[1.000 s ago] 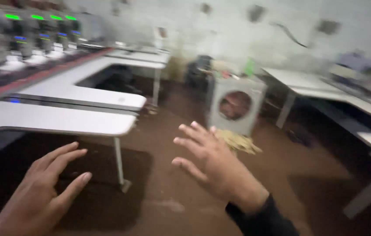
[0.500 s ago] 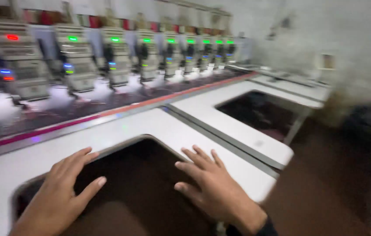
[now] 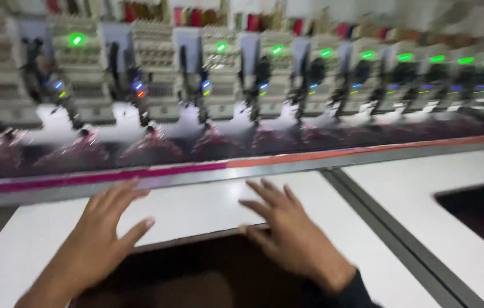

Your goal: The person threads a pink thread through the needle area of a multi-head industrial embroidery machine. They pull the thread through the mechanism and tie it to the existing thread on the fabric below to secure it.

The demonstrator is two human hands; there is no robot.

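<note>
At the near edge of the white surface (image 3: 207,208), your left hand (image 3: 102,236) and right hand (image 3: 290,236) hover spread flat, grip released, holding nothing; the embroidery heads (image 3: 253,80) and dark fabric (image 3: 156,149) sit untouched.

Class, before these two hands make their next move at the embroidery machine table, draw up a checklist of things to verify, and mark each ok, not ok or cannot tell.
1. Left hand empty, fingers spread: ok.
2. Right hand empty, over the edge of the white table: ok.
3. Both hands short of the red-edged frame bar: ok.
4. Hands away from the row of machine heads: ok.
5. Green lamps lit on the heads: ok.
6. Needles stopped: cannot tell, picture blurred.
</note>
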